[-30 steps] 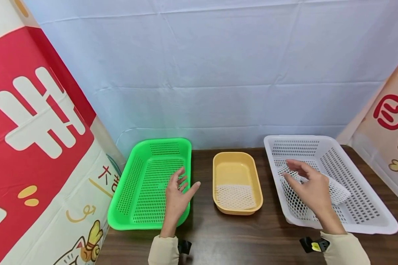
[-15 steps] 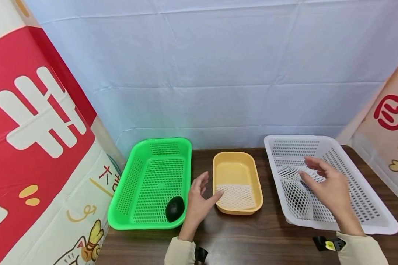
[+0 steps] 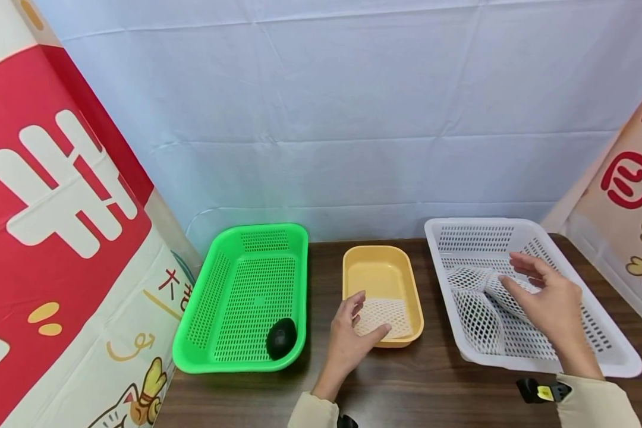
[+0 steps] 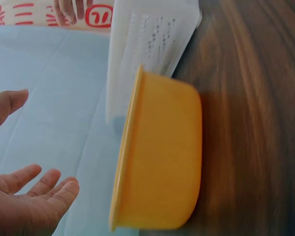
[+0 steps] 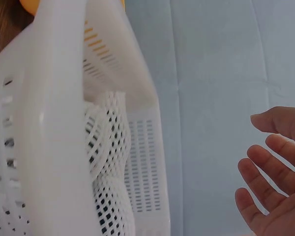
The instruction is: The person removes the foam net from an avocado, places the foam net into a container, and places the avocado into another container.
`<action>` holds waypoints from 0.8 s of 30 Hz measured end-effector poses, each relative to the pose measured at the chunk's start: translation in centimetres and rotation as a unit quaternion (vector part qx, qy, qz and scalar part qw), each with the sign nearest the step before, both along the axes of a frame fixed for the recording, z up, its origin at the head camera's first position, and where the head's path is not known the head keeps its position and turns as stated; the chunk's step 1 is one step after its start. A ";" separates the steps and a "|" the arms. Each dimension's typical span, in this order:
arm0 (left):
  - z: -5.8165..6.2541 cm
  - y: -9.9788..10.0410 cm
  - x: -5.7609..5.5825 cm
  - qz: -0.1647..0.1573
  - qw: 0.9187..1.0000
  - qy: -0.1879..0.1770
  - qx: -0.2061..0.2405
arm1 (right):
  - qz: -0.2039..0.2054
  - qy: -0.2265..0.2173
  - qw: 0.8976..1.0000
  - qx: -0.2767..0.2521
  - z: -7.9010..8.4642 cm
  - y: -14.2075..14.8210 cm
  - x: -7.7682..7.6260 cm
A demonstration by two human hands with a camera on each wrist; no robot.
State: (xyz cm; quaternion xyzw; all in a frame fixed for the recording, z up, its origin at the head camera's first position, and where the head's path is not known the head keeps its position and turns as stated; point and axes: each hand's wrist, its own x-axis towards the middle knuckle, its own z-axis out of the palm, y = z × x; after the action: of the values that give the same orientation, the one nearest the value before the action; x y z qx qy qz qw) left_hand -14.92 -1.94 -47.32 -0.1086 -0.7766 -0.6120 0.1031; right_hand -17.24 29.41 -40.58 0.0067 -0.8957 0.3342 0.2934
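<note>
My left hand (image 3: 350, 339) hovers at the left front of a small yellow tray (image 3: 377, 276), its fingers and thumb spread around nothing. A sheet of white foam netting (image 3: 390, 312) lies in the tray's front half. In the left wrist view the hand (image 4: 34, 206) is apart from the tray's rim. Above the white basket (image 3: 615, 361) my right hand (image 3: 551, 297) holds nothing, fingers loosely bent. Several white foam net sleeves (image 3: 478, 324) lie in that basket, at least one bulging. A glossy black oval thing, avocado-like (image 3: 281, 339), rests in the front right corner of the green basket (image 3: 246, 285).
The green basket, yellow tray and white basket stand in a row on a dark wood table (image 3: 406, 386). A pale blue cloth (image 3: 353, 119) hangs behind them. Printed cloths (image 3: 64, 196) close off the left and right sides.
My left hand has moved right from the green basket to the yellow tray, bringing the black oval thing into view. My right hand has shifted right over the white basket, uncovering more net sleeves.
</note>
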 end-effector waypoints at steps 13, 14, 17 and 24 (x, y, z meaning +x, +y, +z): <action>-1.0 3.8 1.0 -0.091 0.996 -0.004 0.016 | -0.035 -0.019 0.999 -0.005 -0.3 2.2 -0.5; -1.1 4.1 1.1 -0.097 0.995 -0.007 0.015 | -0.036 -0.020 0.999 -0.005 -0.3 2.4 -0.5; -1.2 4.7 1.1 -0.110 0.994 -0.013 0.001 | -0.043 -0.028 0.999 -0.002 -0.4 2.8 -0.8; -1.5 5.5 1.0 -0.119 0.992 0.004 -0.038 | -0.053 -0.077 0.996 0.004 -1.1 3.9 -1.3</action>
State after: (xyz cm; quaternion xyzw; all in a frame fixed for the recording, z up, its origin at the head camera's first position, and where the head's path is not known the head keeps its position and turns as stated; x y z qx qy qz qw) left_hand -13.94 3.57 -48.83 -0.2059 -0.7804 -0.5897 0.0284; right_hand -18.56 33.32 -41.65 -0.0650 -0.9162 0.3139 0.2404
